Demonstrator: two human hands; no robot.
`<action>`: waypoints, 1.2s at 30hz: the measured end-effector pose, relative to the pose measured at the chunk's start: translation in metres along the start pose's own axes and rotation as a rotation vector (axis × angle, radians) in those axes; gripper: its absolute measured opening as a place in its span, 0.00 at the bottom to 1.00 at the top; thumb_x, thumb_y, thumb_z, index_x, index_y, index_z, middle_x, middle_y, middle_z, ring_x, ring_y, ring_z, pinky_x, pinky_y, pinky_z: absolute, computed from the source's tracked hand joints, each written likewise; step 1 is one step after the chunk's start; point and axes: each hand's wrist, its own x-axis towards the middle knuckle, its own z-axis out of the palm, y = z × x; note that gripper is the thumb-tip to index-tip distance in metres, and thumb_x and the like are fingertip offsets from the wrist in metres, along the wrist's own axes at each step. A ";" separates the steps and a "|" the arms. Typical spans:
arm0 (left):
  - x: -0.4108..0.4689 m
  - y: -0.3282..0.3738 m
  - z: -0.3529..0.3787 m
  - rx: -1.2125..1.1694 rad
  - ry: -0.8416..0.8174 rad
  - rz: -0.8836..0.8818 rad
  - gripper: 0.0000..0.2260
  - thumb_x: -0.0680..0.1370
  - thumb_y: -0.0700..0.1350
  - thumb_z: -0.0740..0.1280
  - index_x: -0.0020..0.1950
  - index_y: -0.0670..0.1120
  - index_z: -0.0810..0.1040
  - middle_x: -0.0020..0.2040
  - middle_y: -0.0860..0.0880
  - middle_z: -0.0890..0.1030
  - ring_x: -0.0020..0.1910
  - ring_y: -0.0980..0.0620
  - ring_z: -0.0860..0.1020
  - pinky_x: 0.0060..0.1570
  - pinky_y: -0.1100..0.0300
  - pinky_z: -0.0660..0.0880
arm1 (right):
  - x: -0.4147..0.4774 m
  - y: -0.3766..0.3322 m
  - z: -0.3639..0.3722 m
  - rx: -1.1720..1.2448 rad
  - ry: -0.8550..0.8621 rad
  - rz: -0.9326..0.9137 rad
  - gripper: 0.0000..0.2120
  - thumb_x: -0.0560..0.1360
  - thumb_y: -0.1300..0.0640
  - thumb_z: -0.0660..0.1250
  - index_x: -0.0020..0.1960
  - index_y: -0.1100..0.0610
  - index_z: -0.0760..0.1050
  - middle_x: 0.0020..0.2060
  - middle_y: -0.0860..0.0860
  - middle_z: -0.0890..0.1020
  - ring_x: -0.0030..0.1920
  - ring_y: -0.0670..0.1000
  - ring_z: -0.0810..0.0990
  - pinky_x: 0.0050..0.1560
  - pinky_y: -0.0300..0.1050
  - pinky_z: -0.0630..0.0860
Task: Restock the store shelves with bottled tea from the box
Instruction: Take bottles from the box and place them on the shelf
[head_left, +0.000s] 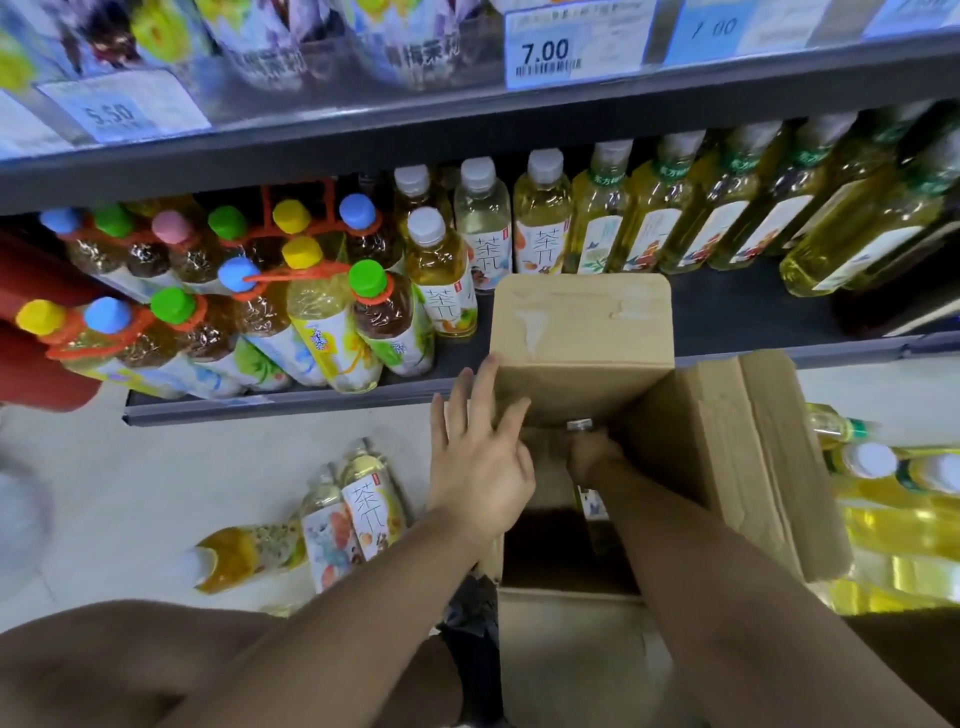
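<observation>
Head view: open cardboard box (582, 322) sat on the floor (156, 467) just below the lower shelf (727, 312), far flap up, R flap folded out. R hand (592, 457) was down inside the box, fingers clenched round a bottle (579, 426) w/ only its cap & neck showing; a bit of label visible lower by the wrist. L hand (480, 457) was released, fingers spread, resting vs the box's L edge near the far flap, holding nothing.

Shelf held rows of tea: white-capped bottles (441, 270) mid-shelf, taller yellow ones (727, 208) to the R, shrink-wrapped packs w/ coloured caps (234, 301) to the L. Bare gap on shelf right behind the flap. Three loose bottles (358, 509) lay on the floor L of the box; more yellow ones (893, 493) lay to its R. Price tags (550, 52) on the upper shelf edge, one reading 7.00.
</observation>
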 end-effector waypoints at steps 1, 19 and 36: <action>0.000 0.000 0.000 0.002 0.004 -0.001 0.21 0.75 0.46 0.63 0.68 0.50 0.77 0.81 0.45 0.53 0.79 0.39 0.54 0.76 0.37 0.53 | -0.018 -0.007 -0.013 0.092 -0.001 0.017 0.21 0.81 0.53 0.59 0.71 0.61 0.67 0.67 0.59 0.72 0.67 0.62 0.71 0.65 0.49 0.69; -0.041 0.072 -0.164 -0.370 -0.157 -0.037 0.40 0.76 0.58 0.70 0.81 0.49 0.54 0.74 0.47 0.71 0.69 0.44 0.72 0.63 0.54 0.72 | -0.294 -0.056 -0.208 -0.056 0.600 -0.734 0.15 0.81 0.57 0.58 0.62 0.48 0.79 0.60 0.54 0.74 0.59 0.56 0.73 0.56 0.46 0.73; 0.042 0.122 -0.497 -0.744 0.539 0.160 0.28 0.70 0.53 0.75 0.67 0.57 0.67 0.55 0.59 0.77 0.49 0.58 0.79 0.41 0.62 0.77 | -0.539 -0.183 -0.432 -0.067 1.101 -1.198 0.26 0.81 0.60 0.60 0.71 0.34 0.66 0.73 0.47 0.56 0.63 0.51 0.72 0.56 0.45 0.76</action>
